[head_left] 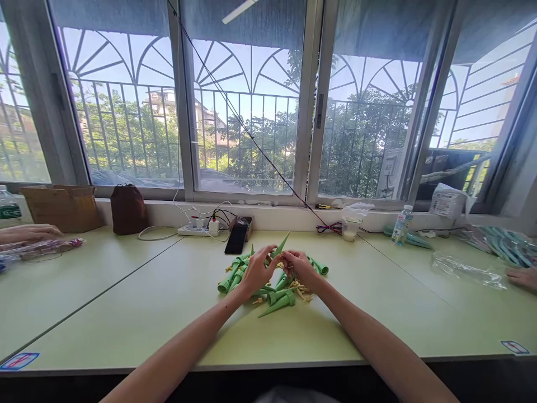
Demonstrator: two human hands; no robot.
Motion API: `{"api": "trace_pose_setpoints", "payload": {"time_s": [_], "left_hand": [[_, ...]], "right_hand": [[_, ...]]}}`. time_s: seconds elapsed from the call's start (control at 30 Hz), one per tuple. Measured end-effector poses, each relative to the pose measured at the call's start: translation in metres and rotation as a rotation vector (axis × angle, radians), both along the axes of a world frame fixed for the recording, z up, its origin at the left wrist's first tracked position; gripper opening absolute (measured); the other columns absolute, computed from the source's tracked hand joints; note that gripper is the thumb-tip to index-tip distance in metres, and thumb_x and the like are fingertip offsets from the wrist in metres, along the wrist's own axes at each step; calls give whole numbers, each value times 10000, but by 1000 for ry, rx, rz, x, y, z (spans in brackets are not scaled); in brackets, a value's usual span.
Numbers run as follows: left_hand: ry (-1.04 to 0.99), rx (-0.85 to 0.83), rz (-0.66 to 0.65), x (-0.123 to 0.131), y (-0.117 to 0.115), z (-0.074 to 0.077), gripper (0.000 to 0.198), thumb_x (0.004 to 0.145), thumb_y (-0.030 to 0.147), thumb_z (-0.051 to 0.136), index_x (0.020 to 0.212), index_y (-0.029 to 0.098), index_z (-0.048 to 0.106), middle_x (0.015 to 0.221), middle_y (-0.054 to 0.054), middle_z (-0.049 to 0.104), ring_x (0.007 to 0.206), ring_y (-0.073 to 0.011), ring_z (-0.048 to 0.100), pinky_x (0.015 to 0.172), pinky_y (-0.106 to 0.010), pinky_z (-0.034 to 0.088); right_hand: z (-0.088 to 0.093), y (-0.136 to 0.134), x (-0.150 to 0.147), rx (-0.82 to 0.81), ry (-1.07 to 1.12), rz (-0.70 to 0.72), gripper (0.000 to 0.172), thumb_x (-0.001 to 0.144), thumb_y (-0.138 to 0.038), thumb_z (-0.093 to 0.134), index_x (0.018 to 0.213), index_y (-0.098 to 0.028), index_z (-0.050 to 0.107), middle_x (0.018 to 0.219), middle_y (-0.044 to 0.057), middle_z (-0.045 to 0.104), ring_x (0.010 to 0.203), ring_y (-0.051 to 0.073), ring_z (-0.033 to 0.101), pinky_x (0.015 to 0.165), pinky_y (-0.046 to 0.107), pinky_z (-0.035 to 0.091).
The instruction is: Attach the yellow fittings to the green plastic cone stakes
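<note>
A pointed green plastic spike (282,243) is held up by my left hand (257,270), tip toward the upper right. Beside its wide end, the fingers of my right hand (298,265) are pinched together. What they pinch is too small and too covered to make out. Around and under both hands lies a loose pile of similar hollow green cones (229,280), some with a collar at the wide end. Small pale yellow plastic pieces (300,290) are scattered among them. One cone (277,305) lies at the front of the pile, pointing left.
Behind the pile are a black phone (236,239) and a power strip (197,230). A plastic cup (350,229) and a bottle (403,225) stand right of centre. Other people's hands show at the left (31,233) and right (522,277) edges, near bagged items.
</note>
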State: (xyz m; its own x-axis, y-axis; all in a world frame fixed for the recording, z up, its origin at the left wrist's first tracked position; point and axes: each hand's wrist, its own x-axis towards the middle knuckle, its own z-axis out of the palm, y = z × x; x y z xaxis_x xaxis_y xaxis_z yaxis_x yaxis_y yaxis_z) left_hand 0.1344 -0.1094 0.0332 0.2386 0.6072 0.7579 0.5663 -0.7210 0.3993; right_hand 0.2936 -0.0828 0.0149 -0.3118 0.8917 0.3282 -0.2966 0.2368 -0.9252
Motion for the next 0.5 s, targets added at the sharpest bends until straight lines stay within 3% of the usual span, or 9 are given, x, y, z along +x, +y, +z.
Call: {"api": "trace_pose_setpoints", "payload": {"time_s": [0.23,0.5], "left_hand": [[26,5,-50,-2,2,-5,408,845,352,604,1235,244,557,1047,-42,666,711,-128,626,642,-251,519],[64,-34,-78,-3,3,-3,376,856,336,589,1215,223,583,1107,-79,644,877,-178,627,682,-266,515]], "right_hand": [[2,0,3,-64,61,35,365,683,-498,725,692,-167,571,576,-50,499,466,74,462,426,215,313],[2,-5,3,-9,-35,67,366,683,-497,728,685,-151,610,612,-23,518,516,74,440,444,202,342]]}}
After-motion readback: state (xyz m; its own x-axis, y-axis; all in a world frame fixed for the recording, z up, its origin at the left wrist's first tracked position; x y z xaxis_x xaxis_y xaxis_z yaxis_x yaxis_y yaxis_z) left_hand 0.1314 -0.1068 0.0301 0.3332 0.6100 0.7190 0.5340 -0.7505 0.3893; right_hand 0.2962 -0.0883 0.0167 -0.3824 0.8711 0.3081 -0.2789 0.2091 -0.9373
